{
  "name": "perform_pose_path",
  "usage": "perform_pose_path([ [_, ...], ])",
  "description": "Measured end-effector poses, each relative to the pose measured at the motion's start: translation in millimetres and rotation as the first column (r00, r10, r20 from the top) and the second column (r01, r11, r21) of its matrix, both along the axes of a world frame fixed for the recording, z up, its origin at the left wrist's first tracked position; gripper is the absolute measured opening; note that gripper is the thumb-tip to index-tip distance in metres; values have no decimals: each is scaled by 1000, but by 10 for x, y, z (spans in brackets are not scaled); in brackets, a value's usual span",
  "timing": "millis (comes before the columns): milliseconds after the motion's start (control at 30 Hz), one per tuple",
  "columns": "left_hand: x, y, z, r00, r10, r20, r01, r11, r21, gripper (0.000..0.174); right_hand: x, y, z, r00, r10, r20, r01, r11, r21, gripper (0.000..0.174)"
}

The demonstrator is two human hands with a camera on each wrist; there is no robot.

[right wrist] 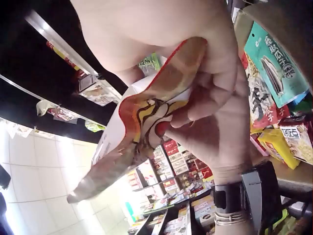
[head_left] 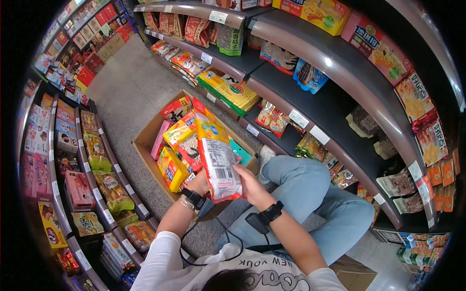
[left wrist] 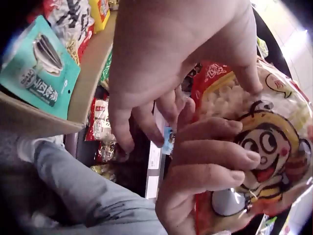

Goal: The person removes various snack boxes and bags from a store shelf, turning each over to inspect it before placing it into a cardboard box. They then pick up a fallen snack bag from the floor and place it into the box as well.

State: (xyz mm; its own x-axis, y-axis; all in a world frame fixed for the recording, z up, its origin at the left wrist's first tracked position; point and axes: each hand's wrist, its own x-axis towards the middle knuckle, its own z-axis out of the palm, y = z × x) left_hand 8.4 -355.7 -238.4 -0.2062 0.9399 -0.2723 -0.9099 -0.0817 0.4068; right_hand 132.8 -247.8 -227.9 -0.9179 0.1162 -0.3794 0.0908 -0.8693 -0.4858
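Both hands hold a red-edged plastic snack bag (head_left: 221,162) over a cardboard box. In the head view, its white printed back with a barcode faces up. The left wrist view shows its clear front, with pale puffed pieces and a cartoon bee. My left hand (head_left: 198,183) grips the lower left edge, its thumb on the front. On the other edge, my right hand (head_left: 251,185) has several fingers (left wrist: 215,169) spread over the bee side. The bag looks bent between the hands in the right wrist view.
The cardboard box (head_left: 145,128) on the floor holds several snack packs, among them a yellow pack (head_left: 171,169) and a teal seed pouch (left wrist: 41,73). Stocked shelves (head_left: 286,104) rise on the right, others (head_left: 90,169) on the left. Bent legs in jeans (head_left: 296,179) lie beside the box.
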Motion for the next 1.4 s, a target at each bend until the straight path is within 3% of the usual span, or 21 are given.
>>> perform_pose_path([
  [33, -13, -5, -16, 1000, -4, -18, 3, 996, -91, 53, -14, -23, -38, 1000, 13, 16, -13, 1000, 0, 46],
  [100, -66, -84, -131, 998, -21, -54, 6, 962, -274, 55, -31, -36, -117, 986, 114, 121, -142, 959, 246, 43],
  [133, -177, -183, -571, 991, -36, -128, 15, 987, -159, 55, -60, -7, -62, 966, 148, 211, -217, 908, 358, 41],
  [167, -270, -259, -836, 999, 47, 17, -46, 995, -86, 52, -95, 14, -23, 940, 166, 298, -294, 837, 462, 40],
  [200, -259, -252, -695, 983, 153, -97, -157, 987, -35, 53, -118, 5, -91, 977, 124, 173, -200, 811, 551, 38],
  [233, -230, -235, -471, 944, 262, -203, -262, 965, 28, 56, -185, 18, -176, 988, 94, 124, -145, 847, 512, 40],
  [267, -260, -223, -324, 914, 293, -280, -321, 945, -59, 66, -265, 32, -265, 995, 62, 79, -92, 879, 468, 42],
  [333, -410, -294, -337, 840, 237, -488, -343, 929, -139, 65, -400, 112, -438, 1000, 11, -27, -3, 953, 303, 46],
  [400, -511, -332, -233, 756, 160, -635, -393, 886, -245, 62, -524, 178, -530, 998, 49, 49, -63, 946, 319, 44],
  [467, -660, -417, -356, 751, 75, -656, -360, 879, -312, 59, -562, 171, -569, 991, 109, 75, -130, 900, 415, 42],
  [533, -696, -401, -280, 729, -5, -685, -368, 841, -398, 54, -504, 66, -652, 966, 123, 225, -211, 879, 427, 44],
  [567, -663, -354, -159, 678, -71, -732, -397, 803, -445, 57, -482, 16, -698, 946, 127, 297, -251, 868, 428, 46],
  [667, -850, -383, -522, 541, -253, -802, -440, 728, -526, 67, -502, -55, -933, 877, 207, 434, -369, 868, 332, 50],
  [800, -1000, -327, -884, 520, -248, -817, -489, 698, -524, 66, -499, -52, -1000, 881, 141, 451, -359, 822, 443, 57],
  [900, -1142, -374, -1387, 125, -503, -855, -556, 679, -480, 74, -491, -59, -1159, 883, 237, 404, -421, 779, 464, 61],
  [933, -1169, -373, -1382, 74, -576, -814, -396, 732, -554, 80, -507, -89, -1298, 850, 259, 458, -485, 724, 491, 61],
  [1033, -827, -285, -1339, -251, -731, -635, -540, 650, -534, 81, -518, -162, -1533, 859, 199, 472, -451, 731, 512, 50],
  [1067, -680, -243, -1277, -254, -700, -667, -552, 671, -494, 78, -527, -155, -1526, 869, 144, 473, -430, 691, 580, 43],
  [1233, -284, -22, -1098, -444, -690, -571, -644, 689, -332, 68, -521, -56, -1502, 895, 57, 443, -366, 664, 653, 42],
  [1300, -235, 14, -1214, -539, -672, -508, -661, 711, -241, 64, -460, -32, -1470, 906, 67, 418, -330, 732, 596, 42],
  [1400, -151, -20, -1358, -535, -724, -436, -632, 685, -362, 60, -371, 39, -1358, 889, 69, 453, -354, 731, 583, 42],
])
